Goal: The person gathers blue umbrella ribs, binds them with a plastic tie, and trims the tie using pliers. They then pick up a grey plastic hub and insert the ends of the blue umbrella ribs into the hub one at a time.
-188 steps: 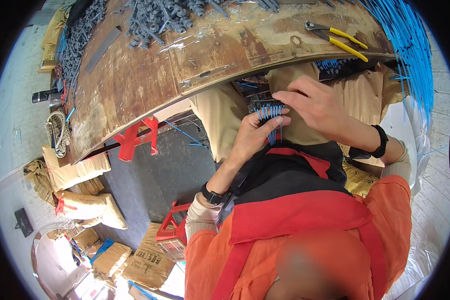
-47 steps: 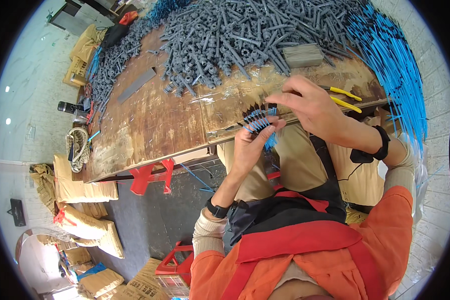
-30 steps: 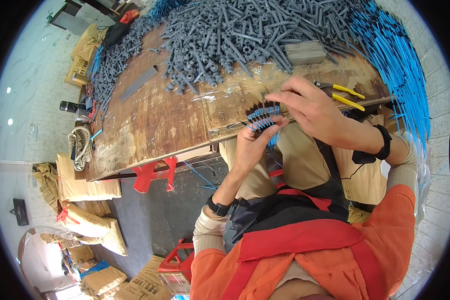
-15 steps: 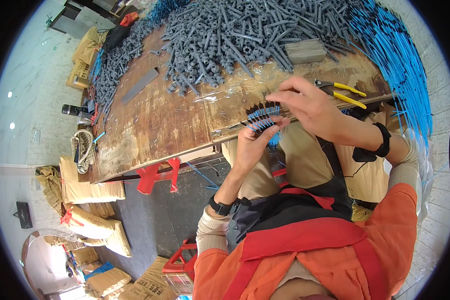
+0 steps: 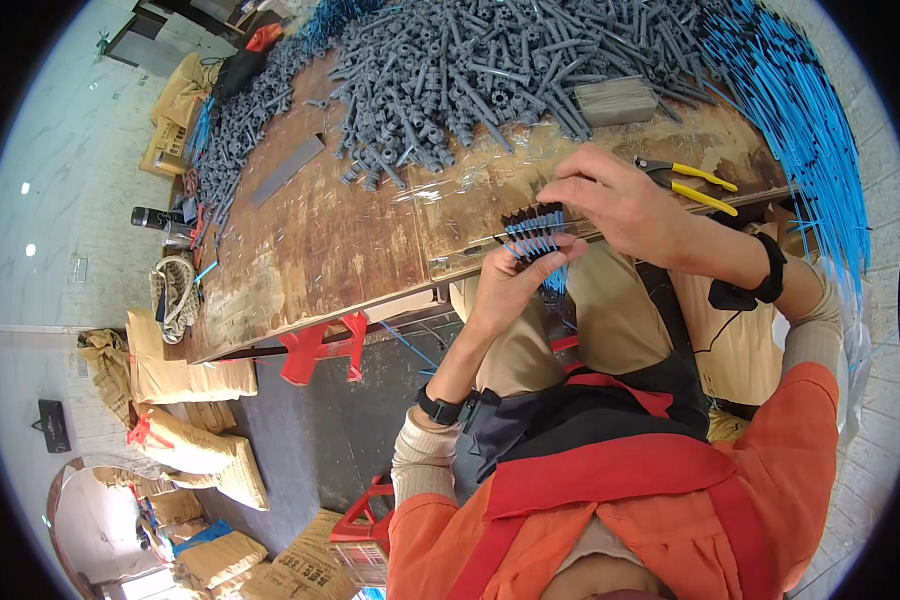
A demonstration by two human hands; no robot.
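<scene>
My left hand [image 5: 505, 295] is closed around a bundle of thin blue rods with black tips [image 5: 533, 232], held just off the table's front edge. The black tips fan out in rows above my thumb, and blue lengths hang down below the hand. My right hand [image 5: 615, 205] arches over the bundle from the right. Its fingers are bent and drawn together at the black tips; what lies between the fingertips is hidden.
A heap of grey plastic fittings [image 5: 430, 90] covers the back of the wooden table [image 5: 320, 250]. Yellow-handled pliers [image 5: 695, 190] and a grey block [image 5: 615, 102] lie behind my right hand. Many long blue rods [image 5: 795, 120] pile up at right. A flat grey strip [image 5: 288, 170] lies left.
Both hands stay at the bundle with almost the same grip. The black tips now sit in a more even row. The whole view has shifted slightly.
</scene>
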